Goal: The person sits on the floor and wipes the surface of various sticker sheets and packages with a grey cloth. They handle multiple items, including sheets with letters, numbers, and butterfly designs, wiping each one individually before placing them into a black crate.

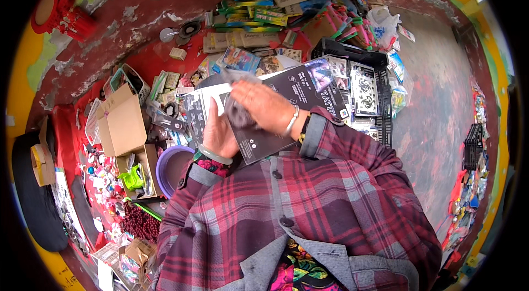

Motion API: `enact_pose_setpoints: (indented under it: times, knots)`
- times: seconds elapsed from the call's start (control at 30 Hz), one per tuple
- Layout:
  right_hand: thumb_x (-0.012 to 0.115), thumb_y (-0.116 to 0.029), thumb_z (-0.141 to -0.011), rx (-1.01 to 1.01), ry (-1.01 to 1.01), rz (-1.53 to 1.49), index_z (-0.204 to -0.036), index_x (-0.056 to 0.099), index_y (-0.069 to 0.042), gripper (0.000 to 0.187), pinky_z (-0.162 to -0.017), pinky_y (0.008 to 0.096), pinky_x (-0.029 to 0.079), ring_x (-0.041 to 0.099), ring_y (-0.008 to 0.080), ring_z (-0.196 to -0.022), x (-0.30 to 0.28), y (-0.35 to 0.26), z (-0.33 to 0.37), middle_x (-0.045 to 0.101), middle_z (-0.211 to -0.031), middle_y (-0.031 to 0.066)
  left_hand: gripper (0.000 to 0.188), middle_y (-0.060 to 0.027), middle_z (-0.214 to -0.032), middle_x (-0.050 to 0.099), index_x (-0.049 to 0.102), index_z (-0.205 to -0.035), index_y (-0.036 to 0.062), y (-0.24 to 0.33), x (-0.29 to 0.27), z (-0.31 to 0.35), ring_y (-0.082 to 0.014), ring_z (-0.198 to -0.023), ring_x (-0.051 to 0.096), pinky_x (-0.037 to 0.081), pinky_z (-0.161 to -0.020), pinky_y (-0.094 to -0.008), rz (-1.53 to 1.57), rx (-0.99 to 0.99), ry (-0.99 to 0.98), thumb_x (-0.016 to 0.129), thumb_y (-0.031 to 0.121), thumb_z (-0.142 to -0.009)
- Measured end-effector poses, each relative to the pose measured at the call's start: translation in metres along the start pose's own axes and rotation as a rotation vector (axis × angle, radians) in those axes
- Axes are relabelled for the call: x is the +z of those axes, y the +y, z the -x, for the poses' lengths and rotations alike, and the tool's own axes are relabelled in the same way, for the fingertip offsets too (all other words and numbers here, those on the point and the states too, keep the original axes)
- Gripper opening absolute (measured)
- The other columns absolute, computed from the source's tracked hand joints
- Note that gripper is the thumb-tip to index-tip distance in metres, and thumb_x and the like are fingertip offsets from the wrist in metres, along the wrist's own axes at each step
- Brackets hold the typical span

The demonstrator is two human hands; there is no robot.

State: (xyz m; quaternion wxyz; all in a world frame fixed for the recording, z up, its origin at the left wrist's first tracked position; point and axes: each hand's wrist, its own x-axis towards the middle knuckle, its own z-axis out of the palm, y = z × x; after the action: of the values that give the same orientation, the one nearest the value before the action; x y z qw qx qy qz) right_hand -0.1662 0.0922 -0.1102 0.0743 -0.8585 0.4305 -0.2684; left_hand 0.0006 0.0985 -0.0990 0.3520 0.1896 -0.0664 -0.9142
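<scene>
A dark grey, soft-looking bundle sits between my two hands, blurred and partly covered, so its kind cannot be made out. My left hand has it against the palm, one digit pointing straight up and the other fingers largely hidden. From the right, my right hand closes over the bundle, fingers together. A greyish, see-through piece sticks out beyond the right fingertips, smeared by motion. Under both hands a large black printed card lies tilted near my lap.
A black crate with printed sheets stands at the right. To the left are an open cardboard box, a purple basin and dark red beads. Stacked yellow-green boxes lie by the far wall.
</scene>
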Motion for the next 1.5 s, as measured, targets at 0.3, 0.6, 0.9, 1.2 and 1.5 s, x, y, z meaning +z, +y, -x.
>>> enact_pose_setpoints:
  times: [0.3,0.6,0.9,1.2,1.5]
  knots:
    - [0.055,-0.008,-0.073,0.413,0.5,0.112,-0.073,0.066,-0.007,0.01,-0.068,0.0322,0.044,0.062,0.0227,-0.074,-0.118,0.065,0.037,0.064,-0.073,0.0079,0.04,-0.0147,-0.115,0.058,0.039,-0.127,-0.0009,0.001,0.0,0.006,-0.0272,-0.102,0.059,0.049,-0.09,-0.0427,-0.188,0.074,0.112,0.045,0.001,-0.088]
    - [0.059,-0.027,-0.089,0.941,0.305,-0.536,-0.109,0.063,0.0,0.034,-0.069,0.0208,0.043,0.056,0.0058,-0.073,-0.153,0.109,0.163,0.065,-0.075,0.0017,0.037,-0.0162,-0.119,0.057,0.045,-0.125,-0.0018,0.009,0.006,0.017,-0.0292,-0.108,0.057,0.044,-0.095,-0.045,-0.125,0.108,0.039,0.046,0.004,-0.089]
    - [0.059,-0.007,-0.088,0.962,-0.017,-1.348,-0.116,0.054,0.004,0.031,-0.07,0.0197,0.047,0.058,0.0074,-0.082,-0.144,0.064,0.146,0.063,-0.098,0.0021,0.043,-0.0154,-0.122,0.054,0.04,-0.129,-0.0009,0.014,0.009,0.019,-0.0286,-0.11,0.055,0.043,-0.097,-0.0429,-0.213,0.161,0.005,0.049,0.002,-0.087]
    - [0.062,-0.005,-0.082,0.846,0.47,-1.093,-0.103,0.06,-0.002,0.022,-0.079,0.0228,0.043,0.055,0.0068,-0.087,-0.205,0.071,0.199,0.061,-0.098,0.0006,0.062,-0.0178,-0.129,0.049,0.025,-0.142,0.0056,0.02,-0.008,0.012,-0.0258,-0.117,0.051,0.043,-0.096,-0.0381,-0.436,0.061,0.037,0.051,0.029,-0.091]
    - [0.06,-0.016,-0.086,1.09,0.976,-0.846,-0.11,0.056,-0.005,0.027,-0.078,0.0251,0.042,0.053,0.0088,-0.088,-0.153,0.146,0.361,0.06,-0.098,-0.0014,0.049,-0.0183,-0.125,0.052,0.032,-0.137,0.0026,0.022,-0.017,0.014,-0.0258,-0.114,0.054,0.044,-0.096,-0.0379,-0.41,0.057,0.046,0.045,0.024,-0.095]
